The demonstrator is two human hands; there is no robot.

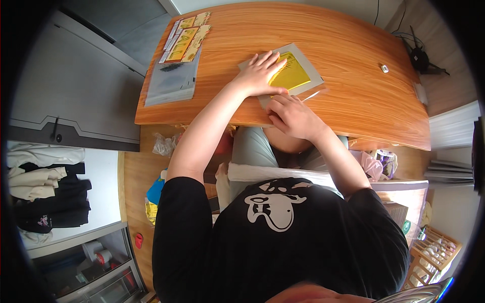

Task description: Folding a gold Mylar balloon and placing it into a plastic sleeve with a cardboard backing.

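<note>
A black printed shirt fills the near view; beyond it both forearms reach onto the table (353, 60), smooth orange-brown wood with a curved edge. The left hand (257, 74) lies flat, fingers spread, pressing a glossy yellow sheet (290, 76) on a matte grey card (310, 68) near the table's front edge. The right hand (290, 115) curls, fingers pinched on a thin stick-like tool (312, 95) at the card's edge. The work looks midway. Sticker sheets (184, 40) lie untouched at far left.
</note>
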